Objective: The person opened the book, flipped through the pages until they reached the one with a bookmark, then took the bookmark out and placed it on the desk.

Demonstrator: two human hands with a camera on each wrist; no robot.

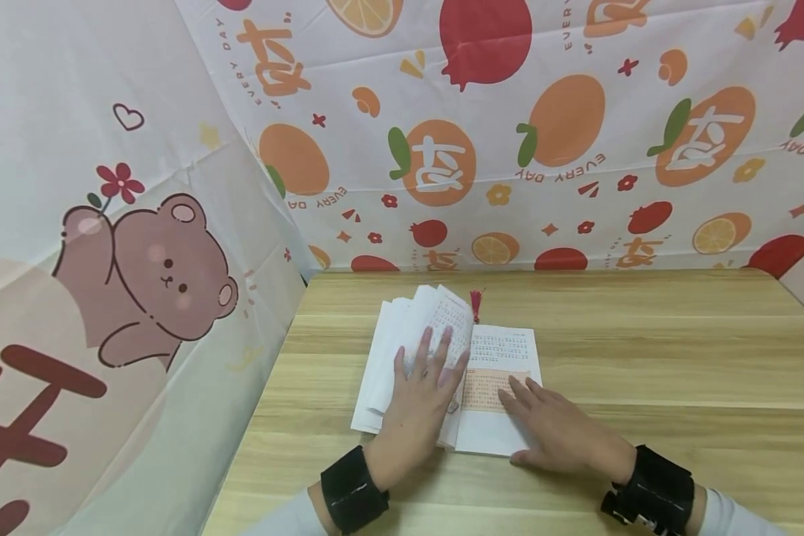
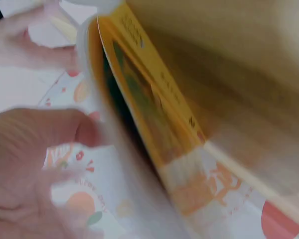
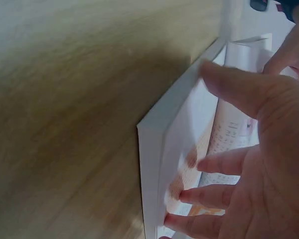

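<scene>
An open book (image 1: 485,435) lies on the wooden table, its left pages (image 1: 383,361) fanned and lifted. Fingers spread, my left hand (image 1: 412,402) rests over those curved pages near the spine. My right hand (image 1: 556,424) touches the right page with nearly straight fingers, its thumb by the lower edge. In the right wrist view, the thick page block (image 3: 152,144) sits beside the fingers. A yellow strip with print (image 2: 154,69) shows under the raised pages in the left wrist view, which is blurred. Neither hand grips anything visible.
A red tassel (image 1: 476,304) sticks out past the book's top edge. The wooden table (image 1: 677,357) extends to both sides. Behind it hangs a fruit-print cloth (image 1: 375,164), and a cloth with a bear (image 1: 167,275) hangs at the left. Black bands (image 1: 355,491) circle both wrists.
</scene>
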